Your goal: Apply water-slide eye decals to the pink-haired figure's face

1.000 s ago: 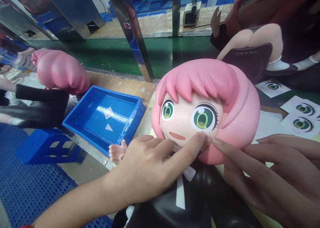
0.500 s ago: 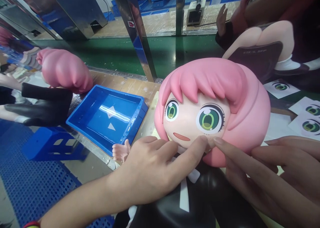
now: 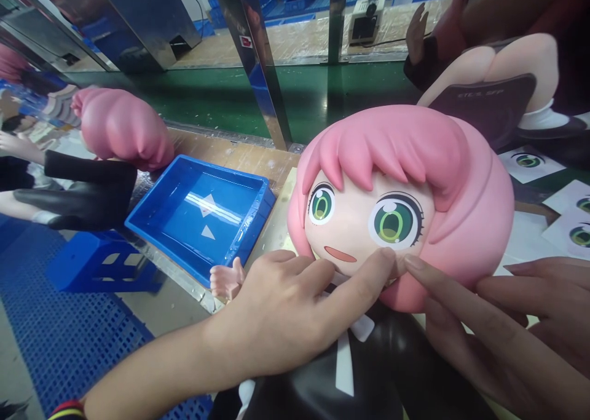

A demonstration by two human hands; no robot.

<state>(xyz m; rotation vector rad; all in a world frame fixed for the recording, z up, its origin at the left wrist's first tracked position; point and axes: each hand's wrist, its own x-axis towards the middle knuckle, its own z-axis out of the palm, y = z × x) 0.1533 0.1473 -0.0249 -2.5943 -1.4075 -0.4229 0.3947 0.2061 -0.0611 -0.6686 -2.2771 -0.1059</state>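
Observation:
In the head view a large figure head with pink hair [image 3: 391, 134] faces up, with green eye decals [image 3: 393, 222] and a small red mouth. Below the larger eye, a fingertip of my left hand [image 3: 295, 315] presses on the cheek, its other fingers bent. My right hand [image 3: 502, 328] lays a stretched index fingertip on the same cheek, just right of the left fingertip. Neither hand visibly grips anything. The figure's black dress [image 3: 369, 371] with white ribbon lies under my wrists. A small pale figure hand [image 3: 227, 280] sticks out beside my left hand.
A blue tray [image 3: 152, 229] with white paper pieces stands left on the bench. Another pink-haired figure [image 3: 122, 125] lies beyond it. Eye decal sheets [image 3: 530, 163] lie at right, near another figure's legs [image 3: 498, 69]. A metal post [image 3: 258, 57] rises behind; a blue stool [image 3: 92, 263] stands below.
The view has shifted slightly, so the figure and hands sit a little further right. Both fingertips stay on the cheek below the eye.

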